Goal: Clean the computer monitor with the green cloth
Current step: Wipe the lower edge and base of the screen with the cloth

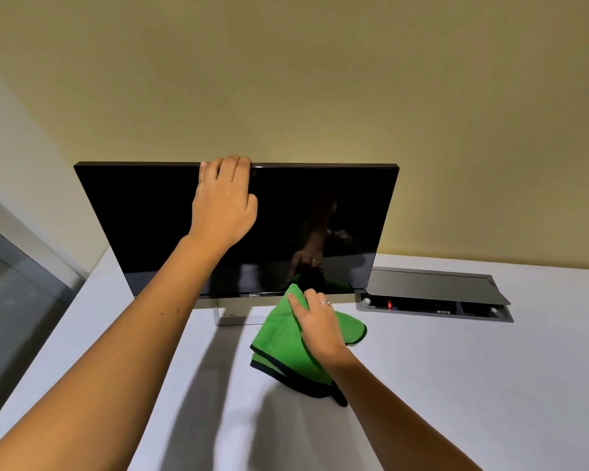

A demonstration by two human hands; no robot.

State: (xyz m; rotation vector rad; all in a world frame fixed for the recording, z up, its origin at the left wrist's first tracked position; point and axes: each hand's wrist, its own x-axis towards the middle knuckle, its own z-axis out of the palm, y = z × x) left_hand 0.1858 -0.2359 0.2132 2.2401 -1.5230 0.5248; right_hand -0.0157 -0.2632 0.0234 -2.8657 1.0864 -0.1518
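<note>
A black computer monitor [143,215] with a dark, switched-off screen stands on a white table [456,385]. My left hand [223,202] grips the monitor's top edge, its fingers curled over the rim. My right hand [315,321] holds a green cloth [279,341] with a dark border at the screen's bottom edge, just right of the logo. Most of the cloth hangs down below my hand toward the table. The monitor's silver stand [228,316] shows under the screen.
A grey recessed power and cable box [432,297] with its lid raised is set into the table to the right of the monitor. A beige wall [320,79] rises close behind. The table's left edge [45,334] borders a window area.
</note>
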